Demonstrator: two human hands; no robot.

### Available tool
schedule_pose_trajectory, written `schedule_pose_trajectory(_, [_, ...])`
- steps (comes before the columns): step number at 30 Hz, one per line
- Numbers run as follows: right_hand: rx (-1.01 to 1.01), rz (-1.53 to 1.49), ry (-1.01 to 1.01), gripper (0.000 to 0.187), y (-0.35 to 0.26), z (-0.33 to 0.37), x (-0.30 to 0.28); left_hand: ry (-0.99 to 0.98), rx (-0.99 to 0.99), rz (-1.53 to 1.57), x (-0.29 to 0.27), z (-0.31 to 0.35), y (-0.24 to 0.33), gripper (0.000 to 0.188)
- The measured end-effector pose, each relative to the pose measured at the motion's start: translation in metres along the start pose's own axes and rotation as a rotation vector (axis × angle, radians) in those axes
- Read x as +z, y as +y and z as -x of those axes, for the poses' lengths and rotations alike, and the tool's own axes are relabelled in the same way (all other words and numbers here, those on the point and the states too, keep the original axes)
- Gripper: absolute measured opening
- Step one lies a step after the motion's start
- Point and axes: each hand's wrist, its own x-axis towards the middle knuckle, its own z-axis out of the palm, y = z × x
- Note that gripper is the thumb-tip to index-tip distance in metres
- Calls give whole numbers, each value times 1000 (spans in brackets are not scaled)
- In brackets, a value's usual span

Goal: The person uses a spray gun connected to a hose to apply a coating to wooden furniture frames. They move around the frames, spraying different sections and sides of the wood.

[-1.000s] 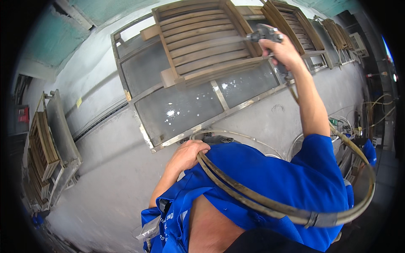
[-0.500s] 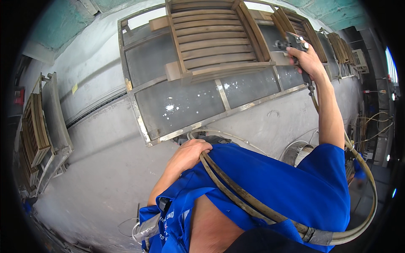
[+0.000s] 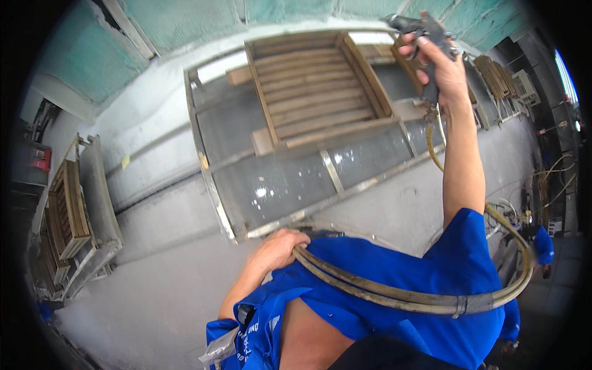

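Raised at the upper right, my right hand (image 3: 449,77) is wrapped round the grip of a dark spray gun (image 3: 435,34), whose nozzle end points left. A hose hangs from the bottom of its handle. My left hand (image 3: 279,248) is closed round a pair of taped, beige hoses (image 3: 382,292) at my waist. These hoses loop across my front and up past my right elbow. Ahead, left of and below the gun, a slatted wooden piece (image 3: 317,86) lies on a metal-framed stand (image 3: 277,232) with dark panels. The slats look slightly blurred.
More slatted wooden pieces stand on a rack at the left (image 3: 69,213) and at the far right (image 3: 494,77). Green-stained wall panels (image 3: 185,28) rise behind the stand. Tangled hoses lie at the right, near another person's blue sleeve (image 3: 542,245).
My right hand has lifted the spray gun higher, beyond the slatted piece's top edge. The hose loop has risen at my right side. The view has tilted up, and my left hand keeps its hold.
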Motion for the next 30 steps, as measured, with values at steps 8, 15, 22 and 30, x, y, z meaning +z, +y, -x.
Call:
schedule_pose_trajectory(8, [-350, -72, 143, 51, -104, -64, -47, -313, -73, -321, -95, 9, 48, 63])
schedule_pose_trajectory(15, [-412, 38, 151, 44, -144, -70, -56, 321, -8, -854, -237, 36, 187, 48])
schedule_pose_trajectory(22, [-401, 61, 160, 42, -159, -51, -59, 542, 449, -897, -269, 33, 291, 31])
schedule_pose_trajectory(30, [17, 363, 121, 19, -67, -17, -80, -480, -29, -321, -102, -26, 55, 57])
